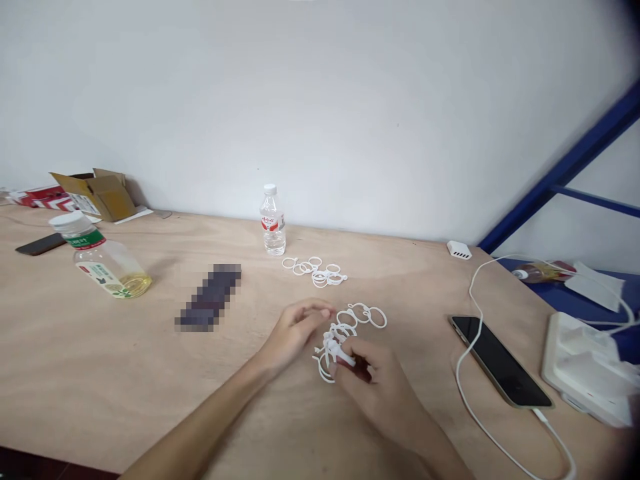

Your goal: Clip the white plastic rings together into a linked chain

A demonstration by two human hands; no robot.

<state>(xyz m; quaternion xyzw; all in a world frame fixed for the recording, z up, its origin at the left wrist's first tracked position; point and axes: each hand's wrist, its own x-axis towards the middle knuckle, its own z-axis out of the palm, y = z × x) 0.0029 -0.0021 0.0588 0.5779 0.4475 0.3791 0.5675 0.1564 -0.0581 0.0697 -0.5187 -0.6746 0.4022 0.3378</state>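
My right hand (373,380) is closed around a small white plastic piece (334,349) with thin loops, low over the wooden table (150,360). My left hand (295,331) hovers just left of it, its fingers curled and pinching toward the same piece. Whether the left fingertips grip it is unclear. A cluster of white plastic rings (361,315) lies on the table directly behind my hands. A second pile of white rings (316,270) rests farther back, in front of a small water bottle (273,221).
A tilted bottle of yellow liquid (100,259) and a blurred dark object (210,297) lie at left. A dark phone (40,244) and cardboard box (97,193) sit far left. At right, a phone (500,360) on a white cable (473,313), a white charger (459,250) and a white device (585,367).
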